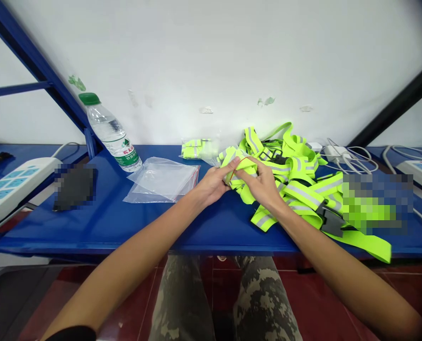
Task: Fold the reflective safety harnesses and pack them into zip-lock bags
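Note:
My left hand [214, 182] and my right hand [261, 182] meet over the blue table [126, 222], both closed on a folded bundle of neon-yellow reflective strap [240, 171]. A thin red rubber band [244, 160] stretches across the bundle between my fingers. A heap of the same yellow reflective straps [299, 182] with black buckles lies just right of my hands. A strap packed in a clear bag [197, 148] lies behind my hands near the wall.
Clear zip bags [163, 180] lie stacked left of my hands. A water bottle [110, 132] leans against the blue frame. Power strips sit at the far left [12, 184] and far right [418, 170]. White chargers and cables [342, 155] lie at the back right.

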Available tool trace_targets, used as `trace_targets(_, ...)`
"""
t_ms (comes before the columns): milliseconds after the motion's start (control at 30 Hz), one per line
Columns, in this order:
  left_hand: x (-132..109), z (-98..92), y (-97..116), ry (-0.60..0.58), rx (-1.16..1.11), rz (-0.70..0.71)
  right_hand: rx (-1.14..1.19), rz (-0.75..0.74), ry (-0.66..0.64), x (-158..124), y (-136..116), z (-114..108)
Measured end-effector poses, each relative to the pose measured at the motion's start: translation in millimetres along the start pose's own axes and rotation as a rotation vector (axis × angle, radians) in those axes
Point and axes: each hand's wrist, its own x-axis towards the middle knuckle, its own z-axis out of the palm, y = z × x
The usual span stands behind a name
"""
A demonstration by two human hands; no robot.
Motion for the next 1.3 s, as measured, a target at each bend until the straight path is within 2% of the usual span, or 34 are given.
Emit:
trace_targets(133,9.2,-2.9,-0.5,0.024,-0.004,0.028,-0.038,-0.003,-0.119,-1.3,-0.7,-4.9)
trace_targets(233,11.9,-8.8,4.2,0.041,-0.044,0.062,0.091,0.082,-0.206,-0.7,5.0,-6.6)
trace_targets(300,12.8,-12.6,8.1,0.036,-0.057,0.085,0.194,0.140,-0.203,0.0,9.7,-4.8)
trace_targets(433,12.6,-14.9,9.8,0.016,-0.057,0.131,0.320,0.238,0.009,0.6,15.2,1.8)
trace_targets(500,10.7,-13.2,6.7,0.008,-0.055,0.127,0.319,0.241,0.105,0.4,15.9,4.1)
trace_targets(667,4.9,-9.1,-4.6,0.015,-0.011,0.122,0.242,0.176,0.249,0.7,18.6,6.0)
trace_targets(767,4.0,-10.0,-5.9,-0.002,0.022,0.114,0.208,0.154,0.285,1.5,19.4,5.2)
trace_targets(867,4.6,-12.2,0.5,0.004,0.003,0.138,0.213,0.120,0.180,-0.1,14.5,1.9)
trace_targets(1000,5.3,-16.3,14.3,-0.041,-0.078,0.195,0.254,0.104,-0.201,-6.5,2.7,-3.8)
trace_targets(1067,5.9,-18.9,18.8,-0.049,-0.094,0.179,0.289,0.097,-0.346,-9.5,-0.9,-4.7)
trace_targets(1167,7.5,-22.7,20.0,-0.008,-0.103,0.123,0.319,0.085,-0.343,-11.4,-1.4,-3.2)
trace_targets(1300,8.4,-23.4,15.3,-0.006,-0.125,0.085,0.252,0.070,-0.193,-11.2,0.7,0.8)
